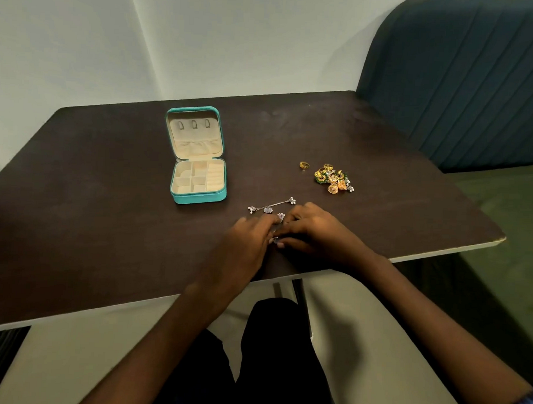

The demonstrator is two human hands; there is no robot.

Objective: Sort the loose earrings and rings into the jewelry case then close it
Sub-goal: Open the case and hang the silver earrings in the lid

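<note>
walls point(83, 38): plain pale, meeting in a corner behind | tabletop point(107, 226): dark brown, pale edge, set into the corner | bench point(474, 88): dark teal padded back with stitched ribs, at right | bench seat point(506, 216): green | light: dim, even

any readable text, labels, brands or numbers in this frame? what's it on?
None readable.
Teal jewelry case: no logo or label shows on its shell or cream lining.
Gold jewelry pile and silver chain earring: too small to show any stamp.
Table, wall, bench: no print or signs.
</note>
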